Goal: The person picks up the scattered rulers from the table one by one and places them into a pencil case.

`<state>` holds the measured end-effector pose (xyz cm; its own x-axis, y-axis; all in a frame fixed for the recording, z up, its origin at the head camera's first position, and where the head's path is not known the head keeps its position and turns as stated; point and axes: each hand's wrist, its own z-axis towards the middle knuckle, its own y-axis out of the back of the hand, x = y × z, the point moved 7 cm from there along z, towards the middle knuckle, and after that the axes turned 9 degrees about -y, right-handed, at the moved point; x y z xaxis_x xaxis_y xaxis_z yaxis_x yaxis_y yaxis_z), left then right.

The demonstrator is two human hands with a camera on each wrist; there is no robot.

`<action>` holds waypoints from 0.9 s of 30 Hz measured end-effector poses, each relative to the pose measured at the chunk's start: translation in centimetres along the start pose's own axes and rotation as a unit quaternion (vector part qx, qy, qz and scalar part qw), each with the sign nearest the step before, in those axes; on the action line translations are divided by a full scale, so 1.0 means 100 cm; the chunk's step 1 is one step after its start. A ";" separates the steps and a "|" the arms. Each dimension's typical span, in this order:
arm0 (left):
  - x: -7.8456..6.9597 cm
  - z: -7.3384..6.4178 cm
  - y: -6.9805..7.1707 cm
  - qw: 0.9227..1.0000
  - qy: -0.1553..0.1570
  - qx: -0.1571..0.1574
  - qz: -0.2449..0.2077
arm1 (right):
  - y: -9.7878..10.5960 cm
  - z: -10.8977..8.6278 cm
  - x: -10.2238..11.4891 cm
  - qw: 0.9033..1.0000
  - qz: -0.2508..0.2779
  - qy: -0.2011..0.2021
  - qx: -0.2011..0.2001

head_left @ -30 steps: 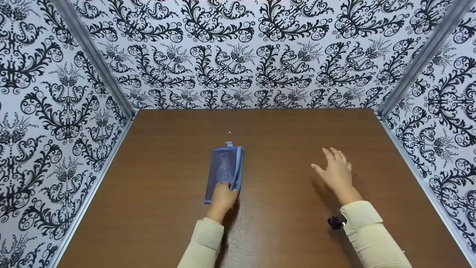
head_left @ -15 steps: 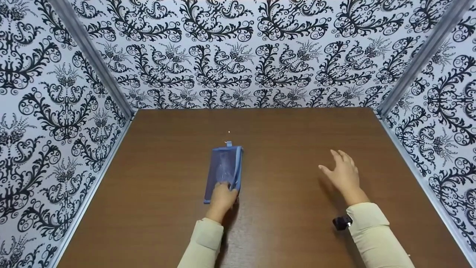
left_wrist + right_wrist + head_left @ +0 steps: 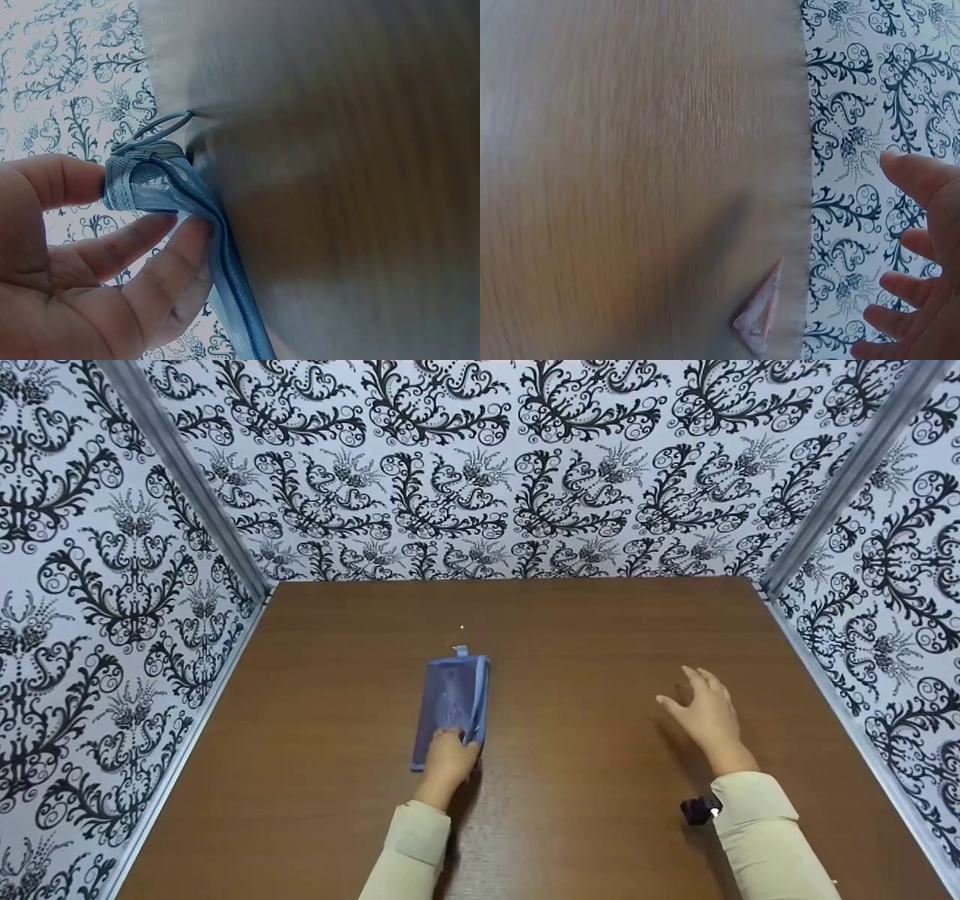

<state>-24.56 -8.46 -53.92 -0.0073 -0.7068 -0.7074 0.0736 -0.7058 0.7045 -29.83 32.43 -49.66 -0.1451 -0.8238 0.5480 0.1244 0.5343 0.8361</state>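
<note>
A blue mesh zipper pouch (image 3: 452,697) lies lengthwise on the brown table (image 3: 570,810), left of the middle, with a small tab at its far end. My left hand (image 3: 450,757) grips the pouch's near right corner. In the left wrist view, the thumb and fingers sit around the bunched end of the pouch (image 3: 157,184), where a thin cord loop sticks out. What the pouch holds cannot be made out. My right hand (image 3: 710,720) hovers over the right side of the table, fingers spread and loosely bent, holding nothing.
Patterned walls (image 3: 480,495) enclose the table at the back and both sides. A black wrist camera (image 3: 700,810) hangs at the right cuff. A pale pinkish triangular shape (image 3: 759,315) shows low in the right wrist view; its kind is unclear.
My right hand has drifted to the right and slightly nearer, away from the pouch. The left hand and the pouch have stayed where they were.
</note>
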 end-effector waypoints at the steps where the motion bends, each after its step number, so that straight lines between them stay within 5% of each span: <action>1: 0.000 0.000 0.000 1.000 0.001 0.001 -0.001 | 0.000 0.000 -0.001 1.000 0.001 -0.002 0.000; 27: 0.000 0.000 0.001 1.000 0.008 0.008 -0.006 | 0.007 0.005 -0.030 0.999 0.030 -0.022 -0.001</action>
<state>-24.56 -8.51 -53.89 0.0081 -0.6974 -0.7166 0.0584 -0.7151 0.6966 -29.81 35.36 -50.65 -0.1807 -0.7811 0.5977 0.1354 0.5821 0.8017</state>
